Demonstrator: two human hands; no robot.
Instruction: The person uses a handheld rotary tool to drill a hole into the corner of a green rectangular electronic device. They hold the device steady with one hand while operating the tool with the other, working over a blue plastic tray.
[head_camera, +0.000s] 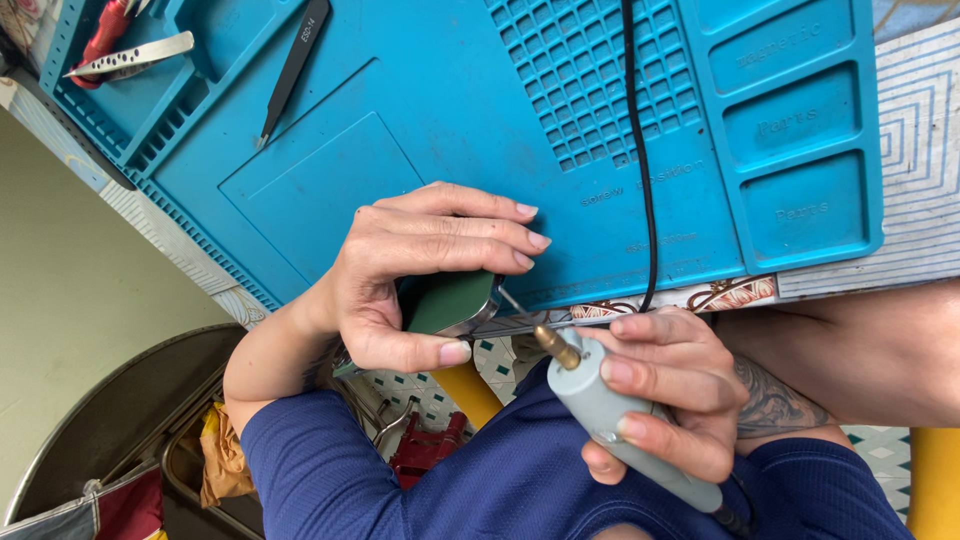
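My left hand (410, 275) grips a small flat green device with a shiny metal rim (455, 302) and holds it against the near edge of the blue work mat (400, 120). My right hand (675, 390) is wrapped around a grey pen-shaped rotary tool (610, 410). Its brass tip (556, 346) points up and left, and stops just short of the device's metal corner. A thin metal strip (520, 322) runs between the device and my right fingers.
A black cable (640, 150) crosses the mat's grid of small cells. Black tweezers (292, 68) and red-handled pliers with a metal blade (125, 45) lie at the top left. Recessed parts trays (800, 130) sit at the right. A yellow table leg (468, 392) stands below.
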